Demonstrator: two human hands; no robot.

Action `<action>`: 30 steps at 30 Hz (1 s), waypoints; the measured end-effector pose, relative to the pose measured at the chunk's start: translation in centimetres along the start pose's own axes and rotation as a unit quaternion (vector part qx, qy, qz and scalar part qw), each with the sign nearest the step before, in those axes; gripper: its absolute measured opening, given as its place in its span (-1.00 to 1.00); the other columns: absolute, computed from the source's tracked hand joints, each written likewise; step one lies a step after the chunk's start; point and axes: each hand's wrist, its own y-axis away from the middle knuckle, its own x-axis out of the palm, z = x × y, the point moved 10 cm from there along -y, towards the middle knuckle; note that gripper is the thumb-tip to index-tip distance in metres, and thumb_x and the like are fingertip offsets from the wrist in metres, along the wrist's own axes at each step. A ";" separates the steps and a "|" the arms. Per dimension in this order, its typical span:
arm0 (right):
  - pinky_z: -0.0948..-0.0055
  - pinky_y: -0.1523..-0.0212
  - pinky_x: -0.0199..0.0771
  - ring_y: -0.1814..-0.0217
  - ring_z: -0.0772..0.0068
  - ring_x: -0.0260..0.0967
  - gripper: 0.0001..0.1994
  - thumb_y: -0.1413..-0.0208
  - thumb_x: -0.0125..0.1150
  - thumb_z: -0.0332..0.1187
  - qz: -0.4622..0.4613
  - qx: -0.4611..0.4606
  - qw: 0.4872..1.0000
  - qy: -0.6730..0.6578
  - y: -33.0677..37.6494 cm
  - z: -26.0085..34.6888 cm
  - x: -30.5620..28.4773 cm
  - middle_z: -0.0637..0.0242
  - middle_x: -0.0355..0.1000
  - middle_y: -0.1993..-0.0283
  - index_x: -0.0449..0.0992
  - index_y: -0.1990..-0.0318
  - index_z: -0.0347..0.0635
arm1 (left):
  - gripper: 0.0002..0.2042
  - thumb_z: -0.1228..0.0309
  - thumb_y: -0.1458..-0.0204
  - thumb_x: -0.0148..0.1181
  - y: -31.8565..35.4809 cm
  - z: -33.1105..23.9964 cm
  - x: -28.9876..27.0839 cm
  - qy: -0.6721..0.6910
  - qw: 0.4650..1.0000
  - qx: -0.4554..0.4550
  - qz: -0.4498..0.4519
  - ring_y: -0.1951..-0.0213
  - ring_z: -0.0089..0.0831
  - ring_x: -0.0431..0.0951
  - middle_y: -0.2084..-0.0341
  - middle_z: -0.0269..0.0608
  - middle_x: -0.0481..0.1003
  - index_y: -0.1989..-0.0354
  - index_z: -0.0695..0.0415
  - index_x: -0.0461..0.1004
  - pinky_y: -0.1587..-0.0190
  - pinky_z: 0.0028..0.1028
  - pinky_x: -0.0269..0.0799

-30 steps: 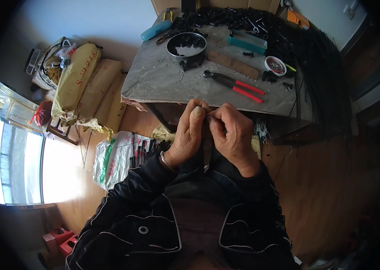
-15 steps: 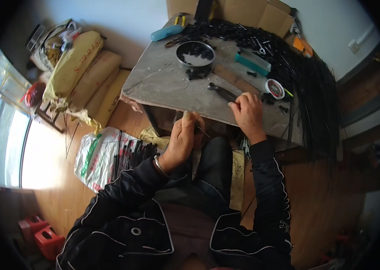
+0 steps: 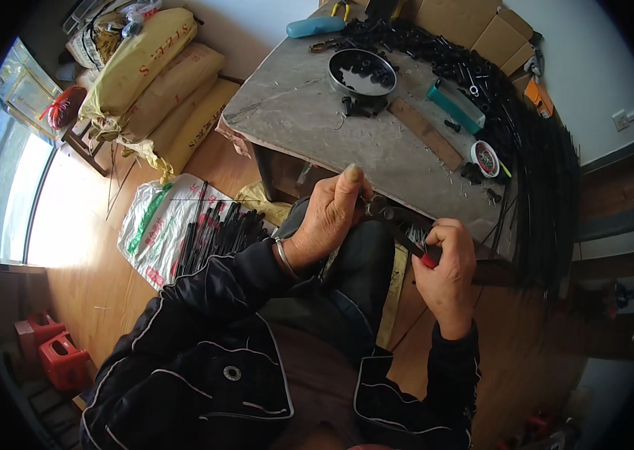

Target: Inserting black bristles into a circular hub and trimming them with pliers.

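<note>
The right hand (image 3: 448,266) is gripping red-handled pliers (image 3: 407,236) over the lap, the left hand (image 3: 328,217) is pinching a small piece at their tip — squeezing slowly, keeping both steady, looks best.

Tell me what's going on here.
A seated person works over their lap at a grey table. The right hand grips red-handled pliers, whose nose meets a small dark piece pinched in the left hand. A round dish of black parts and bundles of black rods lie on the table.
</note>
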 end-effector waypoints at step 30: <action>0.60 0.67 0.30 0.69 0.58 0.27 -0.71 -0.05 0.22 -0.35 0.433 0.344 0.510 -0.660 8.3 1.3 8.7 0.36 0.35 0.55 0.26 0.14 -0.16 | -0.48 -0.02 -0.27 -0.14 0.6 0.1 1.0 -0.063 0.997 -0.002 0.035 0.61 -0.69 0.22 0.69 -0.44 0.29 0.50 0.20 0.45 0.55 -0.60 0.11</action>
